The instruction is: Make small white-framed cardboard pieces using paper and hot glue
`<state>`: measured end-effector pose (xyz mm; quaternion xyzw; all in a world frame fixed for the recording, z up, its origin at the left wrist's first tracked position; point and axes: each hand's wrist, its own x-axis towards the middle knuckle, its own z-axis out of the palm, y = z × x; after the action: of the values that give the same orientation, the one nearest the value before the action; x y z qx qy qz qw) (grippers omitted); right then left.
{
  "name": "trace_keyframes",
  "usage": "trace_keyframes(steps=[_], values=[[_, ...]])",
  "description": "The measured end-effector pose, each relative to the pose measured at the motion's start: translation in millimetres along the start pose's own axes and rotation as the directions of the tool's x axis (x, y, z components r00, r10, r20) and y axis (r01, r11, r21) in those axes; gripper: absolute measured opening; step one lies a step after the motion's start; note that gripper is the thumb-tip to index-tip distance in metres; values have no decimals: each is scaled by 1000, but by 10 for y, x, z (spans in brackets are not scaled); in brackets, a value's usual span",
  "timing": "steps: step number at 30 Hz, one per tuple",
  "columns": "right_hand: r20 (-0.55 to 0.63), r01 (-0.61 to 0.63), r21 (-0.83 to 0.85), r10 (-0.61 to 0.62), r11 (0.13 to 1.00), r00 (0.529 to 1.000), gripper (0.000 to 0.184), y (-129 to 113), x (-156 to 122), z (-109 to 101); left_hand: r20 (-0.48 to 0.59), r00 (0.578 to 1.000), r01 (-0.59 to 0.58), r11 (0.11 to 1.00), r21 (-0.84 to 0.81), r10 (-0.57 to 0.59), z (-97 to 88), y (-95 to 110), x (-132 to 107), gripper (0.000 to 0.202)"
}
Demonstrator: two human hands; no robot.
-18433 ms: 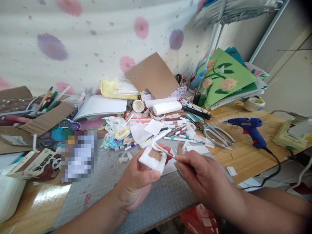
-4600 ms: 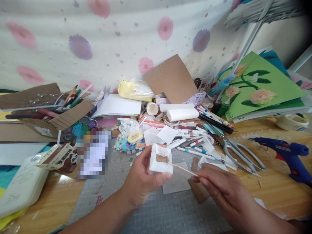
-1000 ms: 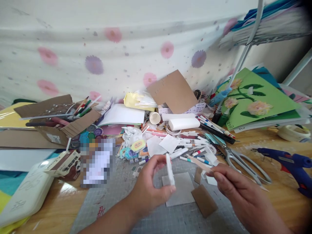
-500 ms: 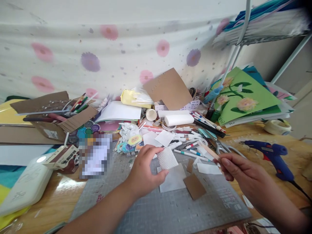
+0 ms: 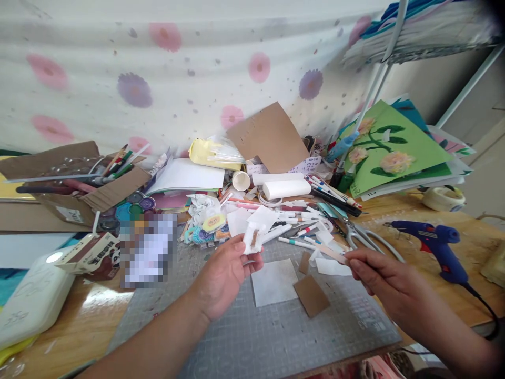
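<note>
Between the thumb and fingers of my left hand (image 5: 224, 273) is a small white textured paper piece (image 5: 249, 246), with a brown patch (image 5: 255, 238) showing on its upturned face. My right hand (image 5: 379, 276) pinches a flat wooden craft stick (image 5: 331, 253) by one end, its other end pointing left toward the clutter. On the grey cutting mat (image 5: 276, 337) below lie a white paper square (image 5: 275, 282), a brown cardboard square (image 5: 311, 296) and a smaller brown piece (image 5: 304, 262). The two hands are apart.
Scissors (image 5: 365, 237) and a blue glue gun (image 5: 434, 245) lie to the right. Several markers (image 5: 298, 243) and paper scraps cover the mat's back. A pen-filled cardboard box (image 5: 74, 205) and a small carton (image 5: 92, 255) are at left. Green flower artwork (image 5: 394, 152) leans at back right.
My left hand has turned over, so the white piece now shows its brown-patched side instead of its bumpy face. My right hand still holds the stick, now lying flatter. The view shifted slightly.
</note>
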<state>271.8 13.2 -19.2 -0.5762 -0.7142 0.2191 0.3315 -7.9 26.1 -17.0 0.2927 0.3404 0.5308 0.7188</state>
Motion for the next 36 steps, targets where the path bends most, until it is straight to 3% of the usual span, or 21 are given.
trace_keyframes(steps=[6, 14, 18, 23, 27, 36], values=[[27, 2, 33, -3, 999, 1000, 26, -63, 40, 8, -61, 988, 128, 973, -193, -143, 69, 74, 7, 38], [101, -32, -70, 39, 997, 994, 28, 115, 94, 37, 145, 978, 178, 966, -190, -152, 7, 98, 23, 43], [106, -13, -89, 22, 996, 994, 26, 124, 81, 48, 186, 970, 183, 973, -138, -157, -71, 158, 85, 38], [115, 17, -35, -13, 999, 993, 27, 1, 80, 30, 104, 983, 149, 989, 4, -149, -80, 196, 131, 38], [117, 53, -43, -47, 998, 992, 27, -40, 62, 2, -34, 990, 143, 974, 173, -140, -54, 178, 150, 47], [114, 102, -36, -97, 994, 989, 27, -84, 13, -113, -243, 965, 23, 894, 448, 96, -195, 168, 208, 44]])
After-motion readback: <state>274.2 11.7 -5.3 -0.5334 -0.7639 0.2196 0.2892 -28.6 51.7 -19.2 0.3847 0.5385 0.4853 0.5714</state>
